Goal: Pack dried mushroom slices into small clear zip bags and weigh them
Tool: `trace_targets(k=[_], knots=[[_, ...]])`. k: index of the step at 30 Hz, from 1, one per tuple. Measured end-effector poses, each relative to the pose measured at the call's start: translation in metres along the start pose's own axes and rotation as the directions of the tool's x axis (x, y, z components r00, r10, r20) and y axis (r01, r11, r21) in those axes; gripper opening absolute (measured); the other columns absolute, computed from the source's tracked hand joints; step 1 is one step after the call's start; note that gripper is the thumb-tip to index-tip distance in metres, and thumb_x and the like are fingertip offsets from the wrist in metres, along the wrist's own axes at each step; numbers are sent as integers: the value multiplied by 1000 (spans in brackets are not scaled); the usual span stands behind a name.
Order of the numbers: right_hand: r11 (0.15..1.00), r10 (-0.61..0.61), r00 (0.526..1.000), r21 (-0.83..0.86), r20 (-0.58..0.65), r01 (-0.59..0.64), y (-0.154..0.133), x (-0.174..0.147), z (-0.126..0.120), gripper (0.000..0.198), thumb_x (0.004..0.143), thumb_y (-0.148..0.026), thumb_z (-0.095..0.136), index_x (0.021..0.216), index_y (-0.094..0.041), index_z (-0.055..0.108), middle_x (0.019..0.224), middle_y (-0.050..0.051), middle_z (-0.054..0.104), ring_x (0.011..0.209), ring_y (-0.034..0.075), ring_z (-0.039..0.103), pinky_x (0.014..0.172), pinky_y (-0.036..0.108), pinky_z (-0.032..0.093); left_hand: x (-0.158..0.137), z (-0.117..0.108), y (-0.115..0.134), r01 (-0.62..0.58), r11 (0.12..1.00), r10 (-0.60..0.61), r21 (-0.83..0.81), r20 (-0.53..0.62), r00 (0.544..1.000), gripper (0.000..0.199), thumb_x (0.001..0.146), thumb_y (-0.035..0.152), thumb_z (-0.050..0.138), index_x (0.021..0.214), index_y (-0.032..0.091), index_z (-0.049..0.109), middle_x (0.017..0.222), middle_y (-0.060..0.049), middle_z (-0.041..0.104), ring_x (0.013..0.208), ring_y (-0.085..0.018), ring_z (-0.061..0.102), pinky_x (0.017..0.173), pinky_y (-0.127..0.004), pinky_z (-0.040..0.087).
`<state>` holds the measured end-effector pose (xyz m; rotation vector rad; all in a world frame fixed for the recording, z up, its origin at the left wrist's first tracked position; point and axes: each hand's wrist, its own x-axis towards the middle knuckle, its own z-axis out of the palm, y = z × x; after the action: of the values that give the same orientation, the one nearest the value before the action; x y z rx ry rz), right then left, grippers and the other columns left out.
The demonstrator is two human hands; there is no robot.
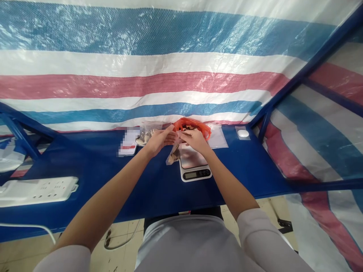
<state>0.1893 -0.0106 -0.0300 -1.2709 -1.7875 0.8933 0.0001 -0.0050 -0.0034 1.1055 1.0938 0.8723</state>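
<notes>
Over the back edge of a white kitchen scale, my two hands meet at a small clear plastic bag with some brown pieces in its bottom. My left hand has its fingers at the bag's upper left side. Closed at the bag's top right is my right hand, its fingertips partly hidden. The bag hangs tilted, just left of the scale's plate. Behind my hands lies an open orange-red plastic bag with dark brown pieces inside. Beside my left hand rests a clear bag of pale, chunky pieces.
Flat clear bags lie right of the orange-red one. Farther right is a white oval object in a small bag. A blurred-out white rectangle lies left. A power strip occupies the blue table's left end. Striped sheeting hangs behind.
</notes>
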Motion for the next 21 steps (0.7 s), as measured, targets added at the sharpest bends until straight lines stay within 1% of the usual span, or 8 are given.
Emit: trace_targets(k=[2,4,7,10,12,15,18,21], knots=[[999,-44,999,-7,6,44,-1,0,1,32,94,-43,60,102,-19,80,92,6,77,87,21,70,77,31,56,7,-2,4,115,993,-115,21,3,993,51,67,65,81,70,14,74,72,-10,74,67,-17,69,70,-29,56],[998,-57,998,-7,9,57,-1,1,3,32,94,-42,60,103,-18,80,92,6,77,88,22,70,78,31,56,12,-3,8,210,977,-210,49,8,978,43,65,56,86,68,14,75,72,-10,74,68,-17,69,68,-28,56],[999,-44,999,12,23,44,1,3,5,28,92,-39,63,103,-20,80,92,6,76,88,22,70,78,31,57,16,-6,12,275,960,-277,49,38,960,30,65,40,89,75,15,77,76,-10,76,72,-17,70,69,-26,57],[996,1,999,85,46,-5,3,4,6,29,89,-42,67,104,-21,80,93,5,76,87,21,71,77,31,60,15,-10,13,286,958,-286,5,79,955,25,66,31,88,82,15,78,82,-9,76,74,-15,70,71,-24,57],[986,52,997,158,59,-61,2,3,6,31,88,-44,69,106,-21,79,94,4,75,88,20,72,78,31,61,12,-12,14,281,960,-279,-13,94,956,24,67,30,88,83,15,78,84,-10,76,74,-15,70,71,-25,58],[952,94,991,282,94,-117,-4,2,8,29,86,-43,71,102,-20,79,93,4,75,84,18,72,76,30,62,6,-16,19,244,970,-242,-8,106,964,23,66,31,89,81,17,78,86,-9,76,73,-16,69,67,-26,59],[883,87,985,446,148,-145,-12,1,13,27,82,-40,76,99,-19,79,90,3,74,83,18,71,75,31,64,1,-20,27,193,980,-196,37,112,974,26,61,32,92,77,16,78,78,-7,74,66,-13,65,63,-24,58],[796,92,977,576,190,-187,-17,-1,16,23,83,-34,77,101,-19,78,91,2,75,87,17,71,77,31,64,-2,-22,34,157,982,-167,107,95,981,30,57,34,94,74,16,78,76,-8,74,67,-15,66,65,-27,59]])
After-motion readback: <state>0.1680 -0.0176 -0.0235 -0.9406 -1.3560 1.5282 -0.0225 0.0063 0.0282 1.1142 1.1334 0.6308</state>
